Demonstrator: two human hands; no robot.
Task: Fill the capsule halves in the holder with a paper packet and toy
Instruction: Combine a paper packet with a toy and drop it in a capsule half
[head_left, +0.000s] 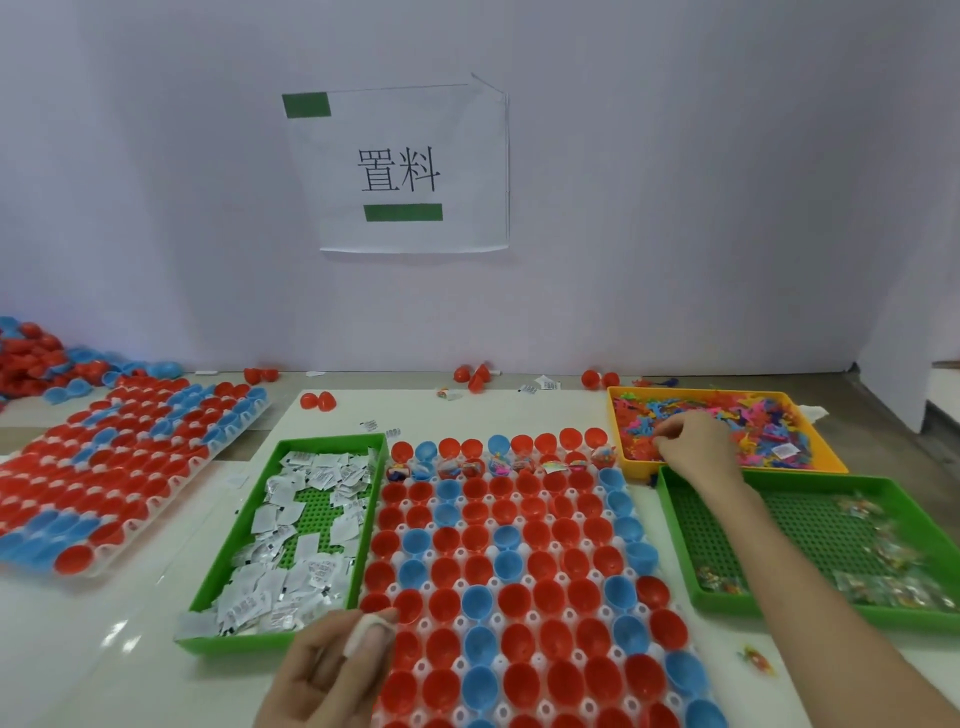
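The white holder (524, 618) in the centre carries rows of red and blue capsule halves (511, 566). The second row from the back (498, 464) has colourful contents in its halves; the rows nearer me look hollow. White paper packets (291, 551) lie in a green tray (236, 525) left of the holder. Small colourful toys (748, 421) fill a yellow tray (836, 465) at the back right. My right hand (693, 449) reaches into that tray, fingertips bunched on a toy. My left hand (327, 670) rests loosely curled at the holder's near left edge, a white cover on one finger, holding nothing.
A second holder (119, 467) full of capsule halves lies at the left, with a loose pile (36, 358) behind it. A green tray (675, 525) with clear wrapped items sits at the right. Stray red capsules (317, 400) lie near the wall, which carries a paper sign (405, 171).
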